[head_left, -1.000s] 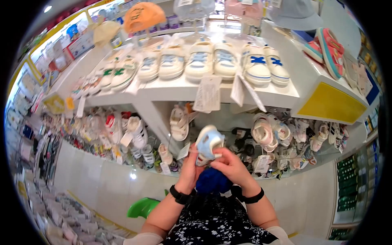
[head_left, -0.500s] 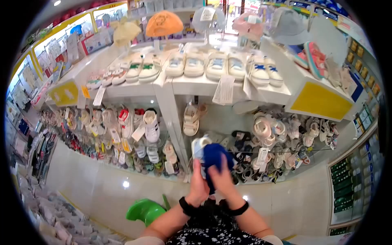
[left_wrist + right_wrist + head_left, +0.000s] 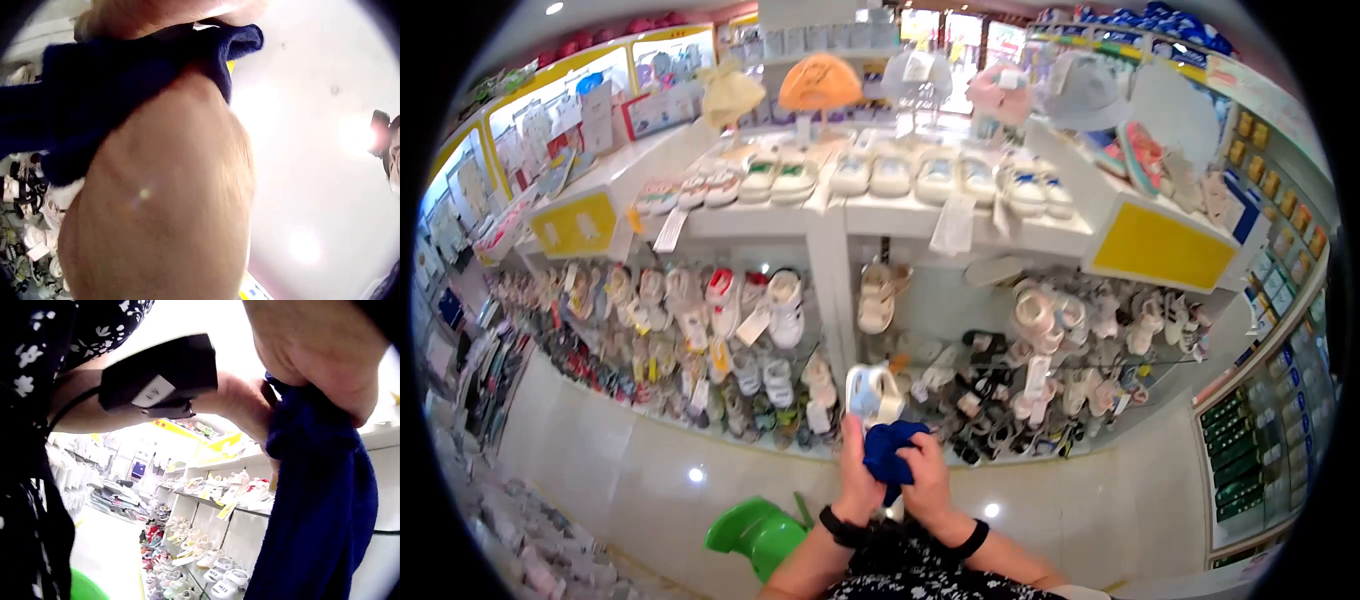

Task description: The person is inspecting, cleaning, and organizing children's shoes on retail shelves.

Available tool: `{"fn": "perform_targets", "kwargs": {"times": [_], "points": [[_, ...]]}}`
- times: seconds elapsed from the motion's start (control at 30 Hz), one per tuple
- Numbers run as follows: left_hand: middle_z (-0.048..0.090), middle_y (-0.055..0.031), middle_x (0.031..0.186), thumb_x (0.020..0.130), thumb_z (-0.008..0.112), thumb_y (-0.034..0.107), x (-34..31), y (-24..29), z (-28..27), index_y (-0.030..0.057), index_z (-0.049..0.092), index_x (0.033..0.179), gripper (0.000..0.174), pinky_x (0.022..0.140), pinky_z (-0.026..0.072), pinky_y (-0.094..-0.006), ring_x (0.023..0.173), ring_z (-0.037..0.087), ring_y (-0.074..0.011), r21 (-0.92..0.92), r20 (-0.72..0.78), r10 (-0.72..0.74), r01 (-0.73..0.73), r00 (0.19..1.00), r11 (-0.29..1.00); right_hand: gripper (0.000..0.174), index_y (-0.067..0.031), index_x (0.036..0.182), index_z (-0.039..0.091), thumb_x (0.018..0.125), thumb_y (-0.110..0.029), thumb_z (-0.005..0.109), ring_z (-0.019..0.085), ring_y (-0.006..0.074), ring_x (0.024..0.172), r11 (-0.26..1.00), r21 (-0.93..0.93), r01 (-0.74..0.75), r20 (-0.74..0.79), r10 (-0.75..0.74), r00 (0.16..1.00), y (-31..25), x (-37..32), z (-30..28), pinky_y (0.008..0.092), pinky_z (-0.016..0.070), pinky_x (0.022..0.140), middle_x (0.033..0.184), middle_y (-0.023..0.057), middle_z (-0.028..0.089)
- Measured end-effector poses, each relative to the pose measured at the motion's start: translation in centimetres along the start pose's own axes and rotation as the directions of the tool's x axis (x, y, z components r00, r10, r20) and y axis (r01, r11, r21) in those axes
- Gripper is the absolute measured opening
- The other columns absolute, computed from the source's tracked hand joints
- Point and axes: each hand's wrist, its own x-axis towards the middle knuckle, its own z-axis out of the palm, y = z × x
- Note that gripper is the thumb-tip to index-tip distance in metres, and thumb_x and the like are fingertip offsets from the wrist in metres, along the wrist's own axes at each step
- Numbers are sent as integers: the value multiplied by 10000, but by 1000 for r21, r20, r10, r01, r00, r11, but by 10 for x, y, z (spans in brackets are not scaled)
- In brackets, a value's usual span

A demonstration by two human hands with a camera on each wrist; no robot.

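Note:
A small white and light-blue shoe stands upright above the left hand, whose fingers grip its lower part. Dark blue cloth lies against the shoe's base between both hands. The right hand pinches this cloth from the right side. In the left wrist view the cloth passes beside the left hand, which covers much of the picture. In the right wrist view the cloth hangs down below the right hand; the shoe is hidden there.
A white display shelf carries rows of small shoes, with hats on stands behind. Glass shelves below hold many more shoes, such as a beige sandal. A green stool stands on the floor at the lower left.
Both hands, with shoe and cloth, have moved lower and slightly left in the head view. The cloth went from below the shoe, up over its side, then down to its base. The head view has tilted up.

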Motion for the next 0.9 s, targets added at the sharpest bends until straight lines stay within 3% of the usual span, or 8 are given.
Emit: {"fn": "perform_targets", "kwargs": {"times": [0.1, 0.13, 0.27, 0.4, 0.5, 0.77, 0.87, 0.9], "points": [[632, -100, 1061, 1004, 314, 464, 10, 40, -4, 54, 493, 1229, 500, 844, 501, -349, 962, 617, -208, 61, -23, 9, -7, 1000, 998, 348, 22, 1024, 572, 692, 37, 470, 596, 301, 963, 866, 326, -380, 153, 348, 925, 20, -31, 3, 356, 471, 860, 966, 165, 602], [631, -119, 1084, 1000, 305, 478, 12, 52, -12, 47, 506, 1221, 524, 846, 506, -354, 981, 621, -238, -25, 72, 6, -4, 997, 1000, 354, 27, 1109, 571, 788, -34, 436, 614, 232, 950, 478, 572, -667, 312, 625, 716, 20, -35, -4, 332, 490, 845, 1011, 124, 633], [608, -138, 1135, 1003, 287, 479, 2, 64, -8, 41, 475, 1263, 543, 886, 490, -355, 1039, 598, -252, -8, -70, 76, -77, 995, 997, 418, -30, 1281, 483, 969, -307, 484, 606, 212, 1002, -226, 833, -506, 521, 630, 576, 3, -8, -19, 377, 514, 878, 1154, 99, 593], [610, -107, 1148, 995, 301, 496, -3, 41, -6, 57, 486, 1266, 548, 914, 473, -345, 1060, 591, -229, 16, -85, 48, -47, 995, 999, 391, -21, 1275, 468, 926, -165, 571, 557, 215, 1085, 75, 799, -597, 449, 586, 674, -26, 5, -6, 381, 477, 923, 1224, 94, 537], [632, -64, 1108, 980, 324, 529, -19, 22, 8, 69, 536, 1225, 562, 904, 474, -329, 1017, 606, -201, -11, -142, -27, 26, 989, 1000, 505, -70, 1234, 474, 768, -13, 661, 483, 323, 1093, 979, 122, -160, 3, 161, 987, -34, 12, 24, 372, 420, 933, 1175, 160, 420], [615, -72, 1089, 991, 307, 514, -23, 9, 8, 84, 485, 1241, 528, 860, 484, -325, 959, 606, -183, -52, -178, -12, 2, 984, 999, 442, -6, 1044, 516, 634, 99, 390, 534, 360, 937, 967, 246, -68, -149, 107, 983, -5, 4, 31, 389, 450, 855, 957, 192, 526], [619, -82, 1070, 994, 312, 499, -16, 3, 9, 95, 481, 1252, 508, 863, 483, -339, 973, 604, -199, 22, -178, -5, 9, 984, 1000, 415, -3, 1055, 526, 670, 79, 396, 553, 282, 901, 837, 331, -437, -158, 505, 848, 37, 3, 22, 364, 455, 826, 989, 151, 573], [620, -93, 1064, 988, 328, 504, -16, 3, 8, 81, 490, 1245, 521, 864, 483, -369, 988, 601, -220, 48, -126, -29, 35, 992, 998, 400, -4, 1123, 520, 744, 32, 397, 577, 221, 918, 454, 716, -530, 29, 739, 673, 68, -2, 14, 339, 473, 831, 1047, 107, 598]]}}
